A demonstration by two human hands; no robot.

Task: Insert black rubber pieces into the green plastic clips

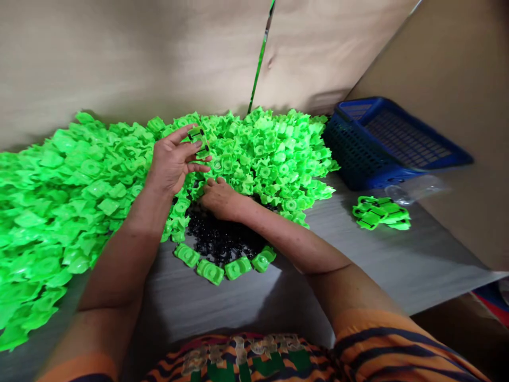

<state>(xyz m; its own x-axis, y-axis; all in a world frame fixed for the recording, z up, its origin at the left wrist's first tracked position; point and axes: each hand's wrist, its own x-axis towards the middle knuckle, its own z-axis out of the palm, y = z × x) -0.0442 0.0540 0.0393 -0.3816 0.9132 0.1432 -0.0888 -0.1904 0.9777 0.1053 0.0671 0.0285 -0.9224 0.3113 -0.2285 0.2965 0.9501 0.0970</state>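
Observation:
My left hand holds up a green toy car piece between thumb and fingers, its underside with black axles showing. My right hand reaches down at the upper edge of a heap of small black parts; its fingertips are partly hidden against the green pieces, so I cannot see what they touch. Around the near side of the black heap lie several green car bodies in a curved row. A large pile of green car bodies rises behind both hands and spreads left.
A blue plastic basket leans at the back right. In front of it, green pieces with black axles lie stacked on the grey table, beside clear plastic. A wooden panel stands behind the pile.

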